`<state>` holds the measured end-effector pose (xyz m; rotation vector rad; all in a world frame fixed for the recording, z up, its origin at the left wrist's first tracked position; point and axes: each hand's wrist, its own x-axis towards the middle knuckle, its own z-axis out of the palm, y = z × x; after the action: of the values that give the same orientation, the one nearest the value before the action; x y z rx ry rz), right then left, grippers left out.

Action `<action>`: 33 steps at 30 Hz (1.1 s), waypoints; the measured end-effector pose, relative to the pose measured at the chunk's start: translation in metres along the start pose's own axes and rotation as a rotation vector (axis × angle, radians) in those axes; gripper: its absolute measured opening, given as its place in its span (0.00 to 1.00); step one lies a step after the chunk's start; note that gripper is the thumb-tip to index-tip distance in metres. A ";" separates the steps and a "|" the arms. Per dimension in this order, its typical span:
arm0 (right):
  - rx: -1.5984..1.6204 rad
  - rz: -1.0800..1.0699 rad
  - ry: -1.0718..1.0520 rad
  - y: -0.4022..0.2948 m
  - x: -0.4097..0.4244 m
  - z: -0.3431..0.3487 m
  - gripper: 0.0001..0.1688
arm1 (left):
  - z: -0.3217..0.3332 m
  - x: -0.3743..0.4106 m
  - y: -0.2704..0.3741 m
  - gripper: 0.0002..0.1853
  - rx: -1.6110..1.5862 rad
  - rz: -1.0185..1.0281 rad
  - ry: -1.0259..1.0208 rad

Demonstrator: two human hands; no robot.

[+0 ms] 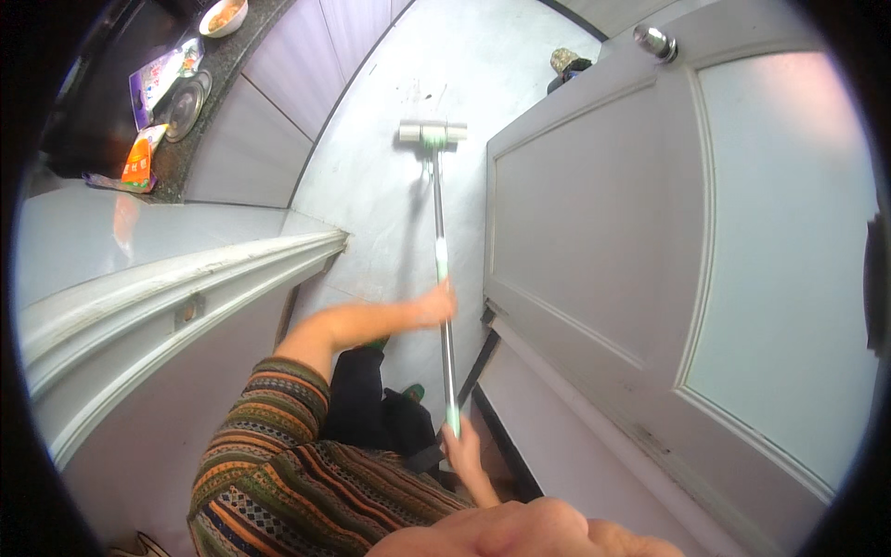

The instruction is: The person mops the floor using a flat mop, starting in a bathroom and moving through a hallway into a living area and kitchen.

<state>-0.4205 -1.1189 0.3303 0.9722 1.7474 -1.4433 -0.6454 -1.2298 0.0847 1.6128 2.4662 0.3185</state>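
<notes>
A sponge mop (438, 202) with a silver and pale green pole reaches away from me across the light floor (369, 181). My left hand (437, 304) grips the pole around its middle, on the pale green section. Lower down, my right hand (461, 442) is closed around the green grip at the pole's near end. The wide, pale mop head (433, 132) rests on the floor in front of me. Just beyond it lie dark specks and smears (424, 94).
To the right stands an open white door (592, 209) with a metal knob (654, 43). A white door frame (209, 285) is at left. On the stone counter (240, 49) are a bowl of food (224, 15), a glass lid (184, 108) and several food packets (141, 160).
</notes>
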 end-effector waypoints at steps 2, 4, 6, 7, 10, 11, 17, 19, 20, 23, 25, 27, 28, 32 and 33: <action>-0.125 0.049 0.022 0.012 -0.059 -0.026 0.14 | -0.010 -0.009 0.067 0.04 -0.074 0.063 -0.056; -0.156 0.181 0.048 0.031 -0.096 -0.056 0.14 | -0.039 -0.005 0.122 0.04 -0.162 0.133 -0.143; -0.241 0.188 0.045 0.041 -0.110 -0.082 0.15 | -0.056 -0.001 0.151 0.04 -0.257 0.145 -0.288; -0.280 0.181 0.034 0.044 -0.108 -0.093 0.15 | -0.058 0.004 0.153 0.04 -0.254 0.107 -0.310; -0.363 0.062 0.002 0.045 -0.070 -0.113 0.16 | -0.065 0.027 0.134 0.09 -0.182 0.008 -0.296; -0.398 -0.048 -0.009 0.046 -0.045 -0.118 0.17 | -0.068 0.037 0.113 0.11 -0.114 -0.020 -0.232; -0.033 -0.084 -0.152 -0.130 0.114 -0.106 0.07 | -0.108 0.102 -0.058 0.25 -0.080 -0.433 -0.026; -0.358 -0.478 0.010 -0.140 0.219 -0.096 0.09 | -0.131 0.117 -0.110 0.27 -0.204 -0.557 0.032; -0.317 -0.430 -0.039 -0.182 0.238 -0.079 0.10 | -0.134 0.108 -0.137 0.29 -0.295 -0.640 0.057; -0.430 -0.372 0.012 -0.302 0.196 -0.079 0.12 | -0.188 0.120 -0.168 0.33 -0.380 -0.655 0.138; -0.519 -0.321 0.007 -0.333 0.187 -0.096 0.15 | -0.221 0.130 -0.188 0.35 -0.348 -0.526 0.208; -0.695 -0.394 0.005 -0.365 0.152 -0.116 0.17 | -0.229 0.135 -0.204 0.34 -0.319 -0.318 0.275; -0.723 -0.319 -0.050 -0.393 0.136 -0.122 0.18 | -0.233 0.138 -0.210 0.28 -0.398 -0.268 0.237; -0.761 0.048 -0.247 -0.498 0.135 -0.165 0.25 | -0.273 0.197 -0.251 0.11 -0.558 -0.124 0.005; -0.615 -0.024 -0.198 -0.516 0.140 -0.178 0.25 | -0.281 0.205 -0.261 0.09 -0.553 -0.126 -0.099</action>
<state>-0.9419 -0.9837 0.4950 0.4644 1.8817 -0.8807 -1.0301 -1.1658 0.2771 1.2048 2.1309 0.7962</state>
